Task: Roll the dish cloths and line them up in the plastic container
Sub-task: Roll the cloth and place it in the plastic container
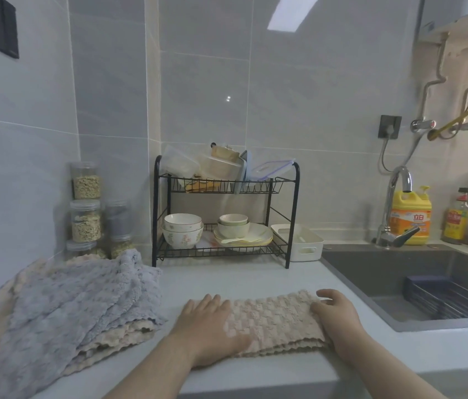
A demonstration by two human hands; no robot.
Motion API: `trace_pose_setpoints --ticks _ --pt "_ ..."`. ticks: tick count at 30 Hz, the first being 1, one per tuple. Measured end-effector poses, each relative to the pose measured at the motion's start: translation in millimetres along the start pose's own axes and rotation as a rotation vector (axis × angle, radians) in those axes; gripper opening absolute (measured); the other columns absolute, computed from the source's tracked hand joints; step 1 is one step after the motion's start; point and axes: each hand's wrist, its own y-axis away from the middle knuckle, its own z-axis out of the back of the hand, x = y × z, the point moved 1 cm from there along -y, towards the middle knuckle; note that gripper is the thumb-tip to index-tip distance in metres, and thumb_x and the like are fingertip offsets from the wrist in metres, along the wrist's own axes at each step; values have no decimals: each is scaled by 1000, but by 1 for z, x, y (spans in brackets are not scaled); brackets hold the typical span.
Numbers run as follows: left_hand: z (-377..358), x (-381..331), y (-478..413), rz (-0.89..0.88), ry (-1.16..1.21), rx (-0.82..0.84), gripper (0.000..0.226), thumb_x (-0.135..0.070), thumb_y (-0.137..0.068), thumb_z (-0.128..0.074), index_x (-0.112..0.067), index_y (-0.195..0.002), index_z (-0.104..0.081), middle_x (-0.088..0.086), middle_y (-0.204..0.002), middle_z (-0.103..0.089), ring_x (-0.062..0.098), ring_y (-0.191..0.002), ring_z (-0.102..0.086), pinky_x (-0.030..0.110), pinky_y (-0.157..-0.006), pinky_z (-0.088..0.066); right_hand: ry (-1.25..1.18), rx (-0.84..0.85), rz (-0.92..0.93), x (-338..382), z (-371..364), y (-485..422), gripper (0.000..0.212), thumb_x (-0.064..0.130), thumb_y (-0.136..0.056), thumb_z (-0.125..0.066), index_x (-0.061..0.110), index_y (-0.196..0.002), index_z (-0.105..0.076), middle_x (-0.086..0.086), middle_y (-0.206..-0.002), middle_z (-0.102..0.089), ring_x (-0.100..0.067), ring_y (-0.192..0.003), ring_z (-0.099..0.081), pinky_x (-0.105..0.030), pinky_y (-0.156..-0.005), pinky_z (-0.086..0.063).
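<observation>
Left hand [212, 326]: flat, pinning beige cloth [273, 321] to bench [227, 283].
Right hand [339, 321]: curled round its end, seemingly to roll.

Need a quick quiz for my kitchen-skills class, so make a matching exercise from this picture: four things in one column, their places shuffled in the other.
Things:
1. beige dish cloth
2. white plastic container
3. yellow detergent bottle
4. pile of dish cloths

Places:
A. behind the faucet
B. under the left hand, its end gripped by the right hand
C. right of the black dish rack
D. on the countertop, in front of the jars

Pairs: 1-B, 2-C, 3-A, 4-D.
</observation>
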Motion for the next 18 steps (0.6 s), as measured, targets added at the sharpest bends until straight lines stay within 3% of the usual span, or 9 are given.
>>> trace_pose_setpoints --ticks 2,3,4,5,7,10,13,18 --pt "-1 25 12 60 83 -111 77 -72 -87 -25 -31 -152 -16 -9 -160 -8 15 -148 -4 41 -120 -3 54 25 3 6 1 2 34 1 -87 -55 9 -119 -54 -11 -84 -63 -16 -42 -45 -21 -38 -36" --pt "-2 37 17 88 164 -154 62 -66 -91 -28 -36 -145 -31 -11 -154 -27 15 -144 -20 38 -117 -15 96 42 10 10 1 3 34 2 -87 -56 10 -120 -53 -11 -85 -64 -16 -43 -46 -21 -38 -37" --pt "-2 45 21 107 273 -186 42 -60 -92 -34 -41 -127 -46 -12 -135 -45 15 -129 -39 35 -106 -29 135 54 17 15 1 2 36 4 -88 -57 12 -123 -52 -10 -85 -64 -16 -44 -47 -21 -39 -37" --pt "-1 48 24 114 378 -211 22 -55 -92 -38 -41 -106 -48 -12 -113 -51 13 -108 -49 32 -91 -37 162 59 19 20 2 -1 39 5 -88 -57 12 -125 -51 -10 -85 -64 -16 -42 -47 -20 -38 -37" --pt "-1 49 21 132 497 -251 5 -43 -93 -42 -42 -97 -40 -12 -97 -55 10 -85 -54 28 -74 -43 214 67 14 34 3 -8 44 6 -87 -57 13 -130 -49 -11 -79 -63 -18 -41 -44 -21 -37 -36" --pt "-5 53 12 183 640 -349 16 -28 -94 -39 -40 -100 -49 -5 -98 -64 14 -82 -60 29 -71 -49 306 142 43 63 -7 -11 50 6 -85 -54 13 -134 -46 -13 -81 -59 -23 -53 -52 -24 -42 -40" --pt "-8 58 10 207 619 -399 23 -12 -92 -41 -34 -87 -44 -13 -88 -51 16 -86 -50 27 -74 -39 385 227 128 90 -37 0 48 4 -82 -53 14 -129 -49 -8 -89 -58 -23 -66 -59 -22 -47 -43" --pt "-10 59 12 243 422 -412 28 0 -77 -42 -16 -56 -32 -1 -57 -38 19 -57 -41 29 -53 -30 489 340 234 107 -101 18 39 7 -80 -53 18 -117 -52 -8 -102 -53 -23 -71 -60 -27 -51 -49"
